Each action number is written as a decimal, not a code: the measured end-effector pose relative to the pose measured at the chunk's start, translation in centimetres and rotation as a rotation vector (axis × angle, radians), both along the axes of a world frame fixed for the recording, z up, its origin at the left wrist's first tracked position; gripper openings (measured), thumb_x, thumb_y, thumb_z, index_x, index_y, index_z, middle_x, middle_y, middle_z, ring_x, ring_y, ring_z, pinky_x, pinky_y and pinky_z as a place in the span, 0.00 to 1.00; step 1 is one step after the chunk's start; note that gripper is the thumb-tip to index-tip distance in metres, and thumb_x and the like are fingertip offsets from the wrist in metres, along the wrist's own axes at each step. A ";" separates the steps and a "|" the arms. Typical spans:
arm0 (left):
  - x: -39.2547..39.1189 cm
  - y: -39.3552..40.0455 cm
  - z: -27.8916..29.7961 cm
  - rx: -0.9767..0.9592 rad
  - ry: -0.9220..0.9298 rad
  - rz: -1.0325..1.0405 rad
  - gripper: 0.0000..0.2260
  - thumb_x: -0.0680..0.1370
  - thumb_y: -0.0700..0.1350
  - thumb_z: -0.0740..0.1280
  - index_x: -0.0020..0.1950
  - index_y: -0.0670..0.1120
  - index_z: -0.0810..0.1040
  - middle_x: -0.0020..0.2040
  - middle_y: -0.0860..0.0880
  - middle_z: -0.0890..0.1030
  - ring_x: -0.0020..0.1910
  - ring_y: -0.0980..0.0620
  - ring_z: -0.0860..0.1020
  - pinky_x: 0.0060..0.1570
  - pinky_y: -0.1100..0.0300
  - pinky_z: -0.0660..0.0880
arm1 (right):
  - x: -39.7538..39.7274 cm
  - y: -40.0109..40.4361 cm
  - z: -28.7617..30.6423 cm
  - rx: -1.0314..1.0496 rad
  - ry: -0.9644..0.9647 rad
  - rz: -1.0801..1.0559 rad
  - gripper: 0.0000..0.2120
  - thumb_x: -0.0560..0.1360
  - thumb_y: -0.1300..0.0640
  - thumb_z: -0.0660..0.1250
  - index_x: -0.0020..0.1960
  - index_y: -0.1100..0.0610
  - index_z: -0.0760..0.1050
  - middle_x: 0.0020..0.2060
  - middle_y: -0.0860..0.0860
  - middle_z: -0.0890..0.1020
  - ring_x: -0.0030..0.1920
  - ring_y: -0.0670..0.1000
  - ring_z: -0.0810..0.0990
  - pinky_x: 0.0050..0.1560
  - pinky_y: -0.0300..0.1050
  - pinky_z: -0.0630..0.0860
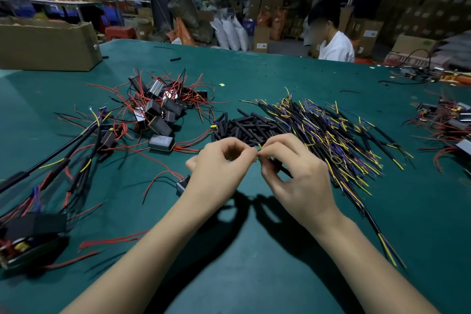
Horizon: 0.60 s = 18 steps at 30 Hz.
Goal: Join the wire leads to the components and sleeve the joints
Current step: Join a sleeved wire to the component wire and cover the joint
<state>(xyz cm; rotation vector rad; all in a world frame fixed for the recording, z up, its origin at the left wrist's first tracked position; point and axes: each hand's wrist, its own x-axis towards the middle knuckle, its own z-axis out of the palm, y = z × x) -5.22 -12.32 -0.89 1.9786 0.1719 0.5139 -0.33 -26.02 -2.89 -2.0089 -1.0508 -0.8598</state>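
Far out to the left of my grip lie the finished harnesses (76, 160) — glossy black sleeving over red and yellow strands, pushed aside, I judge, so they stay out of the working pile. Nearer, beyond and left of my left hand (219, 160), sits the heap of boxy black components (158, 112), hard-edged blocks trailing thin red leads (178, 146) that curl wherever they fell. One more component (183, 184) rests just beside my left wrist, its red wire looping away over the felt-like green table (254, 275); I take it to be the one I am joining.

My left hand has its fingers curled, thumb and forefinger pressed together on something too fine to make out. Where the two hands meet, a short yellow wire tip (260, 146) stands up — my right hand (293, 173) pinches it, with the black jacket of that lead running back under my palm. Holding both ends this close is how I would twist them.

Just past my knuckles is the pile of sleeve tubes (242, 126), matte black stubs within easy reach. To the right fans the bundle of wire leads (336, 140), black-jacketed with yellow and purple ends.
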 end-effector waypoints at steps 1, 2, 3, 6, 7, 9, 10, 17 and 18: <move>-0.3 0.0 -0.3 0.135 -0.066 0.026 0.08 0.70 0.55 0.64 0.40 0.53 0.78 0.36 0.55 0.80 0.39 0.61 0.75 0.59 0.52 0.62 | 0.0 -0.1 0.1 0.024 0.086 0.020 0.02 0.72 0.61 0.67 0.44 0.58 0.79 0.44 0.48 0.79 0.37 0.51 0.78 0.37 0.51 0.77; -0.5 0.1 -0.6 0.280 -0.142 0.040 0.06 0.73 0.54 0.65 0.44 0.54 0.77 0.38 0.56 0.80 0.42 0.63 0.76 0.61 0.53 0.58 | 0.0 -0.1 0.2 0.051 0.172 0.047 0.02 0.73 0.60 0.67 0.44 0.57 0.79 0.44 0.46 0.78 0.39 0.49 0.78 0.38 0.51 0.76; -0.7 0.3 -0.8 0.411 -0.208 0.036 0.04 0.74 0.52 0.65 0.47 0.55 0.77 0.38 0.57 0.79 0.44 0.63 0.75 0.62 0.52 0.56 | 0.1 -0.2 0.3 0.077 0.243 0.071 0.02 0.72 0.60 0.67 0.43 0.56 0.79 0.44 0.45 0.77 0.39 0.48 0.77 0.40 0.48 0.76; -0.9 1.0 -1.4 0.620 -0.297 0.024 0.04 0.74 0.48 0.66 0.49 0.55 0.78 0.37 0.58 0.77 0.45 0.59 0.75 0.61 0.53 0.54 | 0.2 -0.1 0.5 0.140 0.398 0.119 0.06 0.72 0.62 0.69 0.40 0.52 0.78 0.42 0.44 0.78 0.38 0.47 0.77 0.39 0.41 0.73; -0.9 1.2 -1.5 0.652 -0.313 0.028 0.04 0.75 0.48 0.67 0.48 0.54 0.78 0.37 0.58 0.77 0.44 0.58 0.75 0.60 0.53 0.54 | 0.2 0.0 0.5 0.158 0.447 0.127 0.07 0.72 0.63 0.70 0.40 0.51 0.78 0.41 0.44 0.78 0.37 0.48 0.77 0.39 0.44 0.74; -0.8 1.2 -1.7 0.696 -0.338 0.042 0.03 0.75 0.48 0.67 0.47 0.54 0.79 0.38 0.59 0.77 0.44 0.57 0.75 0.59 0.52 0.55 | 0.2 0.0 0.5 0.168 0.501 0.129 0.08 0.72 0.64 0.70 0.39 0.51 0.78 0.41 0.46 0.78 0.37 0.50 0.77 0.38 0.49 0.75; -0.8 1.1 -1.8 0.709 -0.346 0.046 0.03 0.75 0.48 0.67 0.47 0.54 0.80 0.37 0.59 0.77 0.43 0.58 0.74 0.59 0.52 0.55 | 0.1 0.0 0.6 0.156 0.500 0.122 0.07 0.72 0.63 0.70 0.39 0.52 0.77 0.41 0.46 0.78 0.36 0.49 0.77 0.37 0.46 0.74; -0.6 0.6 -1.9 0.568 -0.227 0.046 0.03 0.76 0.49 0.68 0.42 0.56 0.79 0.40 0.58 0.77 0.49 0.60 0.72 0.59 0.53 0.54 | -0.5 -0.3 0.7 -0.141 0.037 -0.077 0.02 0.71 0.61 0.67 0.39 0.57 0.75 0.42 0.48 0.77 0.35 0.52 0.75 0.35 0.48 0.73; -0.5 0.5 -1.8 0.480 -0.180 0.027 0.04 0.76 0.50 0.69 0.41 0.57 0.79 0.41 0.59 0.78 0.51 0.61 0.71 0.59 0.54 0.55 | -0.5 -0.2 0.7 -0.188 -0.107 -0.134 0.03 0.71 0.63 0.66 0.38 0.58 0.75 0.41 0.50 0.78 0.34 0.51 0.73 0.34 0.47 0.72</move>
